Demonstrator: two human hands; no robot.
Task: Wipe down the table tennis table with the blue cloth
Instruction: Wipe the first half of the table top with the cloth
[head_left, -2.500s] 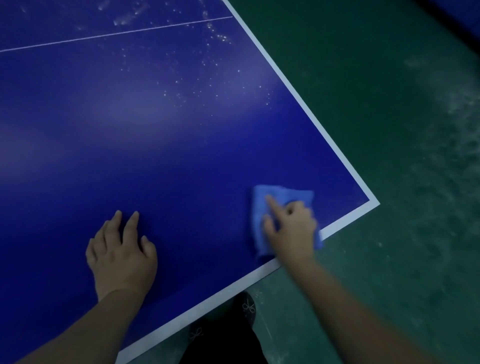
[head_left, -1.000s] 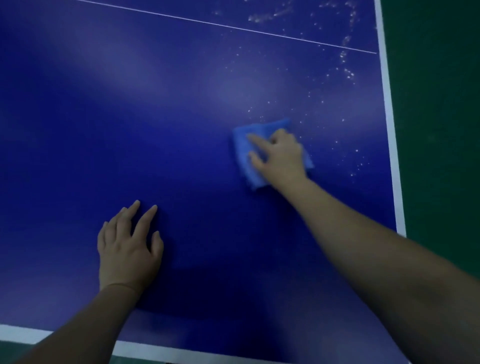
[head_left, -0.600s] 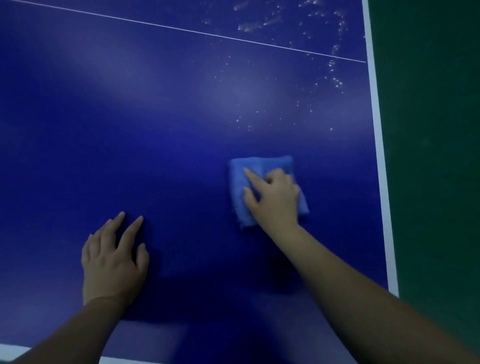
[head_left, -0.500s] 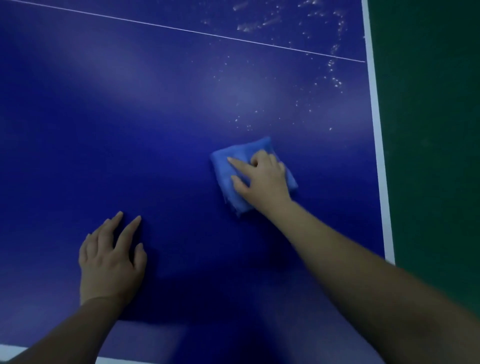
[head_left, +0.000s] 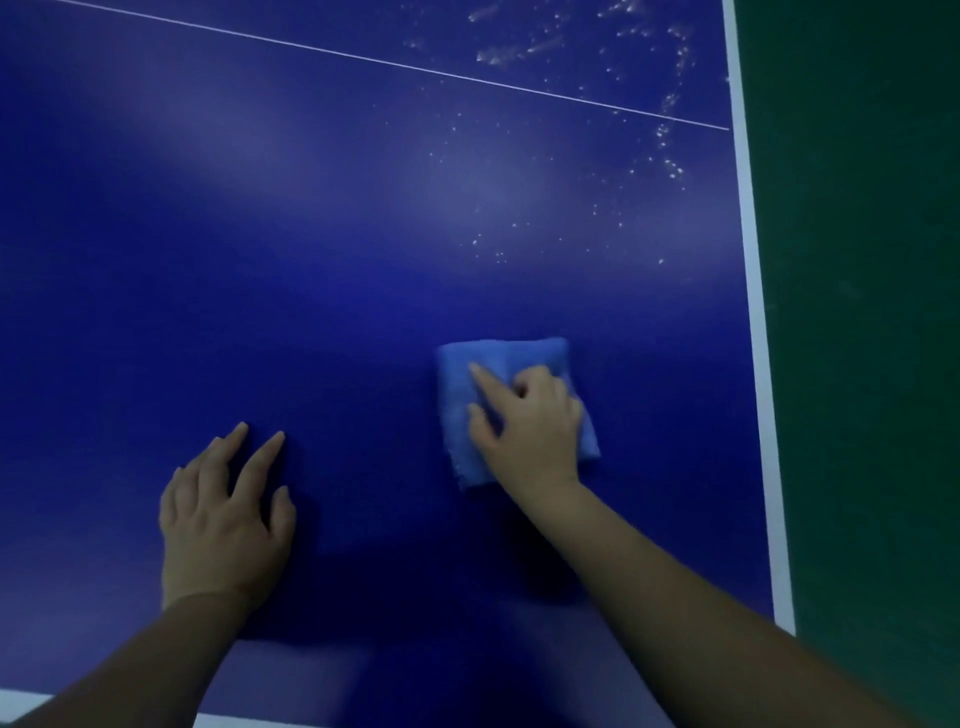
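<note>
One wide-angle camera, worn on the person's head, is looking forward and steeply down onto the table tennis table (head_left: 337, 322), hovering close above its near end. The table's blue top is filling most of the frame. Its white side line (head_left: 754, 312) is running up the right, with green floor (head_left: 872, 312) showing beyond it. Its near edge line (head_left: 21, 701) is just peeking in at the bottom, where the left forearm (head_left: 156, 665) and right forearm (head_left: 701, 623) are entering.

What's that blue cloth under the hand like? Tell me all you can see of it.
The blue cloth is a lighter blue than the table, soft and fuzzy-looking, folded into a rough rectangle. It lies flat on the table top, nearer its white border on the right. The right hand presses on it, forefinger stretched out, other fingers curled, covering its lower right part.
</note>
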